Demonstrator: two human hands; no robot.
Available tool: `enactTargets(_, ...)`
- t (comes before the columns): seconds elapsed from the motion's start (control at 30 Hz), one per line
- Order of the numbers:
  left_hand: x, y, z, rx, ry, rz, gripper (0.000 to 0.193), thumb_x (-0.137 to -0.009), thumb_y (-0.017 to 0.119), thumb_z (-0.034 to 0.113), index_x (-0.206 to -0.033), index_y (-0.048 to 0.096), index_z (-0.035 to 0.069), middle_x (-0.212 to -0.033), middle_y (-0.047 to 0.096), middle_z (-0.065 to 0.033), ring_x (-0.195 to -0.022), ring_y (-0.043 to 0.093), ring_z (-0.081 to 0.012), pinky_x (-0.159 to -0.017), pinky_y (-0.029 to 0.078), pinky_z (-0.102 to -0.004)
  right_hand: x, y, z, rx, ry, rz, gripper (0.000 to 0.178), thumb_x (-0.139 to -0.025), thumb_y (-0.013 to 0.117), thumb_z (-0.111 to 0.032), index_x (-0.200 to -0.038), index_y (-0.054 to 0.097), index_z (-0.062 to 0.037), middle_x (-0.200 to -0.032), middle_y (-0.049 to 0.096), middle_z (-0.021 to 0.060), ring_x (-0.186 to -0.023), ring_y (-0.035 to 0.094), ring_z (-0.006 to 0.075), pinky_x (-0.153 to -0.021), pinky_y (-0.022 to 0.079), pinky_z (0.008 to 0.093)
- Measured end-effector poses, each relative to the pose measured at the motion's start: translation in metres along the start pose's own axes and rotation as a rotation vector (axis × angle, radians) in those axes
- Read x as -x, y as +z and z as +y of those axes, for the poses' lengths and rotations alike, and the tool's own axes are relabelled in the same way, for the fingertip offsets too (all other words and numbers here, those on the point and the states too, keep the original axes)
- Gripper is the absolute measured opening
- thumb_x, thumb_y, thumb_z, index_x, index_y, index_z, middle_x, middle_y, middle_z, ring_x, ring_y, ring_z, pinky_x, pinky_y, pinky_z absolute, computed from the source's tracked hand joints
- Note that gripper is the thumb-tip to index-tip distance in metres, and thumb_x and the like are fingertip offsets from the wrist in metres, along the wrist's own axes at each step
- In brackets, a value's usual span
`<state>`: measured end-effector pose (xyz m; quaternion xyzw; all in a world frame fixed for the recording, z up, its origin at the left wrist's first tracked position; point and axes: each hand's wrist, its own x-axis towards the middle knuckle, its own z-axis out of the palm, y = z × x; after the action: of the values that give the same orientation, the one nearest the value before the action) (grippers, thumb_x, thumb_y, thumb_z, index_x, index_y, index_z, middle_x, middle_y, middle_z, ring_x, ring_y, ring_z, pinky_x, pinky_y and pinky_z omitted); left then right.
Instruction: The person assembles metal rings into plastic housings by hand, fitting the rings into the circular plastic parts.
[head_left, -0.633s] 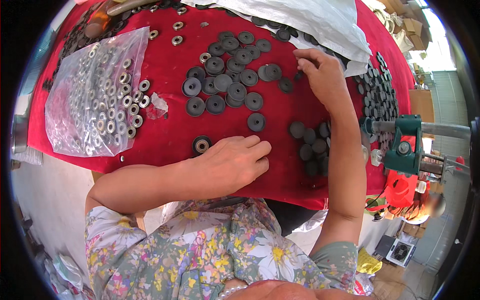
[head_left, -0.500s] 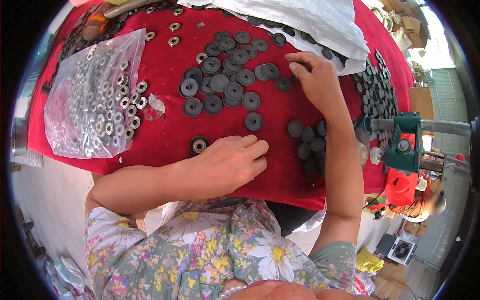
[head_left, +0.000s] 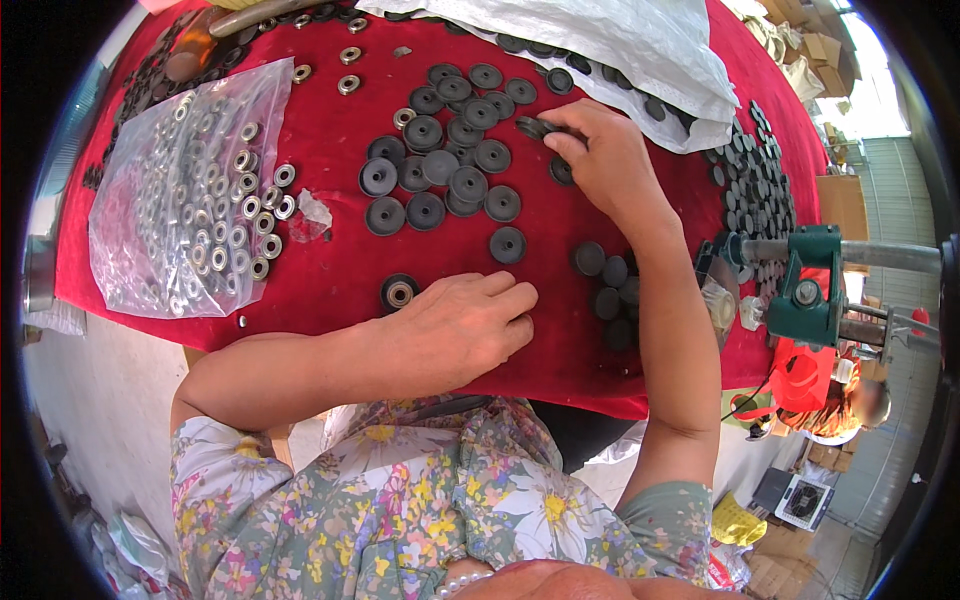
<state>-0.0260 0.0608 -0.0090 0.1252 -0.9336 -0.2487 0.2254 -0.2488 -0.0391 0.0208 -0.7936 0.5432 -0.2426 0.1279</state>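
My right hand [head_left: 612, 165] reaches over the red cloth, thumb and fingers closed on the edge of black plastic discs [head_left: 531, 127]; how many it grips is unclear. Another black disc [head_left: 561, 170] lies just below those fingers. My left hand [head_left: 468, 325] rests near the table's front edge with curled fingers; whatever they may hold is hidden. Beside its wrist, a black disc with a metal ball bearing [head_left: 400, 293] set in its middle lies on the cloth. Several loose rimmed discs [head_left: 468, 183] form a cluster between the hands and the far side.
A clear plastic bag [head_left: 150, 230] of metal bearings lies at left, some spilling out. Smaller dark discs [head_left: 607, 302] sit beside my right forearm. A green clamp with metal bars [head_left: 812, 285] stands at right. White sacking [head_left: 640, 60] covers the far side.
My right hand has moved slightly left and closed on discs that lay flat on the cloth, lifting or tilting them. My left hand has stayed nearly still.
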Motion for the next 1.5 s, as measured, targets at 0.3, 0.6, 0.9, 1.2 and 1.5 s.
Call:
enactTargets(0.3, 0.0, -0.001, 0.002, -0.035, 0.009, 0.003, 0.019, -0.072, 0.065, 0.007, -0.089, 0.065, -0.002, -0.099, 0.055, -0.0115, -0.093, 0.058, -0.0254, -0.078, 0.053, -0.0364, 0.005, -0.01, -0.003, -0.042, 0.057, -0.044, 0.019, -0.086, 0.074, -0.011, -0.104, 0.075, -0.0041, -0.093, 0.071, 0.0169, -0.085, 0.068, 0.0341, -0.079, 0.053, 0.0413)
enactTargets(0.6, -0.001, -0.002, 0.003, -0.042, 0.007, 0.008, 0.018, -0.072, 0.066, 0.007, -0.088, 0.065, -0.002, -0.098, 0.055, -0.0114, -0.092, 0.058, -0.0253, -0.077, 0.053, -0.0367, 0.003, -0.017, -0.001, -0.028, 0.128, -0.019, 0.021, -0.088, 0.07, -0.01, -0.107, 0.075, -0.0057, -0.099, 0.072, 0.0163, -0.093, 0.068, 0.0345, -0.086, 0.052, 0.0424)
enactTargets(0.9, 0.0, 0.0, 0.003, -0.041, 0.002, 0.022, 0.018, -0.073, 0.066, 0.008, -0.088, 0.064, -0.002, -0.098, 0.055, -0.0116, -0.092, 0.058, -0.0257, -0.078, 0.053, -0.0376, 0.017, 0.01, -0.023, 0.219, -0.086, -0.085, 0.033, -0.085, 0.075, -0.012, -0.118, 0.072, -0.0116, -0.107, 0.064, 0.0077, -0.106, 0.061, 0.0283, -0.093, 0.043, 0.0451)
enactTargets(1.2, 0.002, 0.001, 0.001, 0.011, -0.022, 0.024, 0.02, -0.074, 0.067, 0.008, -0.091, 0.065, -0.002, -0.098, 0.055, -0.0118, -0.093, 0.058, -0.0266, -0.078, 0.053, -0.0377, 0.031, -0.001, -0.032, -0.104, 0.081, -0.117, 0.018, -0.08, 0.073, 0.002, -0.094, 0.065, -0.005, -0.095, 0.065, 0.012, -0.092, 0.065, 0.0327, -0.08, 0.049, 0.0437)
enactTargets(1.5, 0.002, -0.001, 0.001, -0.023, -0.022, -0.015, 0.038, -0.069, 0.079, 0.012, -0.102, 0.066, -0.001, -0.1, 0.055, -0.0105, -0.092, 0.058, -0.0277, -0.075, 0.051, -0.039, 0.093, -0.011, -0.042, -0.043, -0.33, 0.275, 0.026, -0.079, 0.071, 0.011, -0.098, 0.063, -0.0046, -0.107, 0.071, 0.0139, -0.093, 0.068, 0.0291, -0.079, 0.055, 0.0358)
